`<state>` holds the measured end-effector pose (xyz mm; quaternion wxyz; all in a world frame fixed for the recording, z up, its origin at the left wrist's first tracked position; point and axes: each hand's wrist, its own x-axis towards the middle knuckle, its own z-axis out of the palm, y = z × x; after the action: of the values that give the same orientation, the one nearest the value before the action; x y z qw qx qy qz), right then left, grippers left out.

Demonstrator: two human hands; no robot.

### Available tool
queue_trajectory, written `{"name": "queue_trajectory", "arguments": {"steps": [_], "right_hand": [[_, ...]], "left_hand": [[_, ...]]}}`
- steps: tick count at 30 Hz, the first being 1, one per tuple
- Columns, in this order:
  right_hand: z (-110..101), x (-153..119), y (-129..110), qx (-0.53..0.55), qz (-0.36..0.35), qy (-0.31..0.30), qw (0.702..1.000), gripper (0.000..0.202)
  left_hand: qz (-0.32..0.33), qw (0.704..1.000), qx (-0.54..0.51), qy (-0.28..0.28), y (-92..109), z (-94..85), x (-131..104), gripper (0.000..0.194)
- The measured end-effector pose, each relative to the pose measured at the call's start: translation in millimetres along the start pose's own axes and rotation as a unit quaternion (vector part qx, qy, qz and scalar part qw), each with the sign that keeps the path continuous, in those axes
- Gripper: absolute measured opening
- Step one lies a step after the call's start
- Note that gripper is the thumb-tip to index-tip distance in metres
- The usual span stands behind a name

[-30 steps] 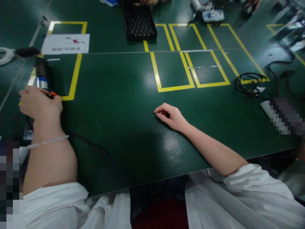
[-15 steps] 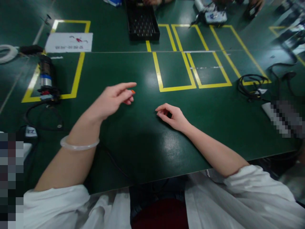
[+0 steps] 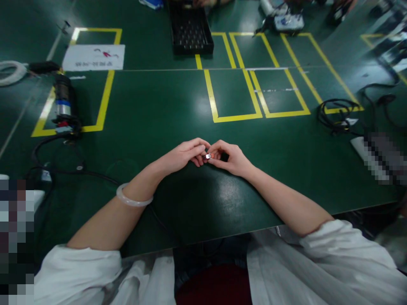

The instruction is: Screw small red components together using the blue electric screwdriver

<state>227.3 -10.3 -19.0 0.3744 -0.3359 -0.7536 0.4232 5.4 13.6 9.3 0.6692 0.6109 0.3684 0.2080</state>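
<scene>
Just above the green tabletop my two hands meet, fingertips close together. Between them is a small orange-and-silver piece [image 3: 208, 156], too small for me to name its kind. My left hand [image 3: 186, 154], coming from the left with a pale bangle on its wrist, has its fingers bent around the piece's left side. My right hand [image 3: 233, 159] is closed in a pinch at the piece's right side, thumb below and index finger above. The fingers hide part of the piece.
A dark cylindrical device [image 3: 63, 99] with a cable lies at left near a printed sheet [image 3: 95, 57]. Yellow tape outlines [image 3: 237, 117] mark the table [image 3: 159, 97]. At the back is a black tray [image 3: 193, 48], with another person's hand [image 3: 205, 2] beyond. Coiled black cable [image 3: 337, 114] lies at right.
My left hand has moved right and toward me, bringing the small orange piece to my right hand. My right hand has stayed nearly in place.
</scene>
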Motion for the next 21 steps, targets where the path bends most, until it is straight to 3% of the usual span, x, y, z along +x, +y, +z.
{"name": "queue_trajectory", "arguments": {"steps": [13,21], "right_hand": [[-1.1,0.4,-0.2,-0.042,-0.005,0.03,0.999,0.012],[-0.6,-0.1,2.0,-0.014,0.013,0.02,1.0,0.019]], "left_hand": [[0.001,1.0,0.002,-0.009,-2.4,-0.9,3.2,0.044],[0.017,0.999,0.031,-0.014,0.1,1.0,2.0,0.041]]}}
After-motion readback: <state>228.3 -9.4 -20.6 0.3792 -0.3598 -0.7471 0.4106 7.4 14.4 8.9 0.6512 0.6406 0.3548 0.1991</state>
